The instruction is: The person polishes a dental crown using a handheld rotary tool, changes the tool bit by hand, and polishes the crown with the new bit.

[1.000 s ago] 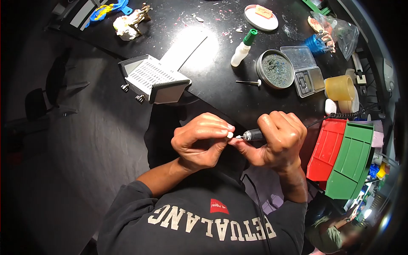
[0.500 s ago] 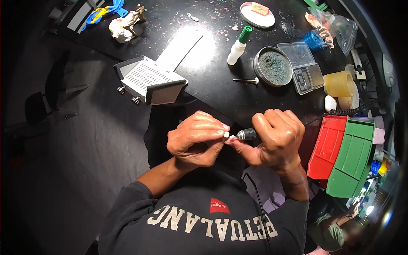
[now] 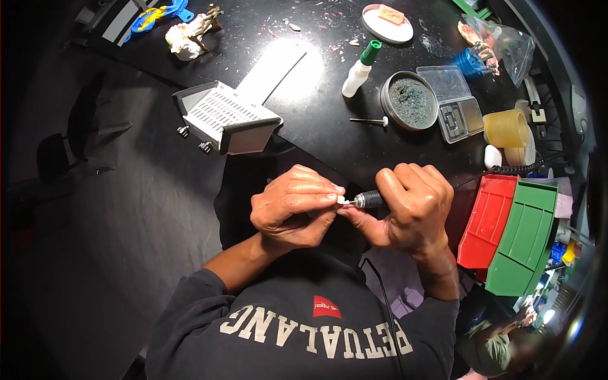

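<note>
A small white tooth-like piece (image 3: 341, 199) is pinched between the thumb and fingers of my left hand (image 3: 296, 204). My right hand (image 3: 415, 199) is wrapped round a rotary handpiece (image 3: 368, 200) with a dark ribbed grip, pointing left. The metal bit (image 3: 352, 202) meets the white piece or lies right beside it; I cannot tell which. My right thumb reaches under the bit toward my left fingertips. Both hands are close together in front of my shirt, near the table's edge. My left fingers partly cover the white piece.
On the black table (image 3: 316, 139) are a white slotted device (image 3: 231, 117), a green-capped bottle (image 3: 361, 69), a tin of grey material (image 3: 411, 101), a pocket scale (image 3: 459, 117) and a yellow cup (image 3: 505, 128). Red (image 3: 487, 218) and green bins (image 3: 522, 234) stand right. Another person (image 3: 491, 348) is lower right.
The table and its objects have shifted very slightly to the right in view. My hands keep nearly the same pose, and a little more of the white piece shows at the bit.
</note>
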Demonstrator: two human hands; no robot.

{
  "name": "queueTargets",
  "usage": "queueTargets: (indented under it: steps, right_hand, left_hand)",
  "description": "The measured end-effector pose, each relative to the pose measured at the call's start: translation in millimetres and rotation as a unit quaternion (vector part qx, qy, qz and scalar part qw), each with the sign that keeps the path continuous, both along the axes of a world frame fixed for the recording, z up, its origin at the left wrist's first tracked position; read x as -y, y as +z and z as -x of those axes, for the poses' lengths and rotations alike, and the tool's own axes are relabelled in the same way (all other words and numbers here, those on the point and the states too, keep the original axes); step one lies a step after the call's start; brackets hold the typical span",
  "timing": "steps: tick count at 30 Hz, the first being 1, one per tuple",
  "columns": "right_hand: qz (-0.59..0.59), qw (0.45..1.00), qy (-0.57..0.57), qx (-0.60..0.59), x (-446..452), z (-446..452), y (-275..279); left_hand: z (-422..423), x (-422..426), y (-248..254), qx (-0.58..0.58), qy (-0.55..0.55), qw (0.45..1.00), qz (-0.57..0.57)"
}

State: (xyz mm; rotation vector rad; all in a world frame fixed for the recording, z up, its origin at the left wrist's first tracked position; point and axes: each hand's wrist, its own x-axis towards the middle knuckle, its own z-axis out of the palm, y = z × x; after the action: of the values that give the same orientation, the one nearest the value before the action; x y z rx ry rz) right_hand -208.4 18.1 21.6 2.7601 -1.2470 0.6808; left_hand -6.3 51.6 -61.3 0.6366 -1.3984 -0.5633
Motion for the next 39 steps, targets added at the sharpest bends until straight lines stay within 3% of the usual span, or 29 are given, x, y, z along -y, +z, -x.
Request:
queueTargets:
  steps: [32,39]
  right_hand:
    - [-0.003,1.0,-0.002,-0.004,-0.4,-1.0,-0.5]
    - [0.002,1.0,-0.007,0.007,0.0,-1.0,0.5]
  left_hand:
    - [1.3,-2.2,-2.0,-0.008,0.008,1.0,-0.012]
    - [6.1,-5.6,-3.5,-0.06,-0.016,0.996,-0.061]
